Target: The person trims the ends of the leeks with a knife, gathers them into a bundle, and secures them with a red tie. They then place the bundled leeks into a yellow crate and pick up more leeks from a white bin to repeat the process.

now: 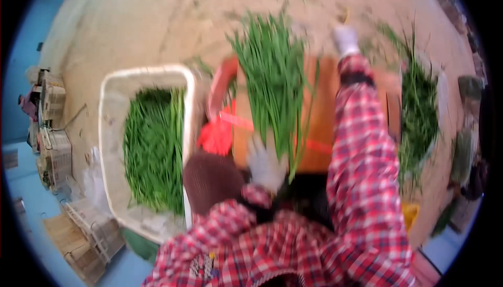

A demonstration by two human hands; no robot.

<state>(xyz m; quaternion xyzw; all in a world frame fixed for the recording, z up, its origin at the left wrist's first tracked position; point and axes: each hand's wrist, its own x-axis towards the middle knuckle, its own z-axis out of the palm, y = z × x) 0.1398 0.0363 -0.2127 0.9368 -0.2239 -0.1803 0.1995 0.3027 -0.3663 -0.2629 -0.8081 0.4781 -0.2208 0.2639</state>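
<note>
A loose bundle of long green garlic chives (275,72) lies across an orange-brown board (322,114) in front of me. My left hand (266,164), in a pale glove, is closed around the lower end of the bundle, stalks between fingers and thumb. My right hand (346,40), gloved too, reaches out past the board's far edge. It looks closed and is blurred, with a small yellowish bit (343,15) at its fingertips that I cannot make out.
On the left a white plastic crate (108,130) holds more chives. Red plastic (216,138) lies at the board's left edge. To the right is a heap of greens (417,111). Scraps litter the floor (157,20); baskets (55,151) line the left wall.
</note>
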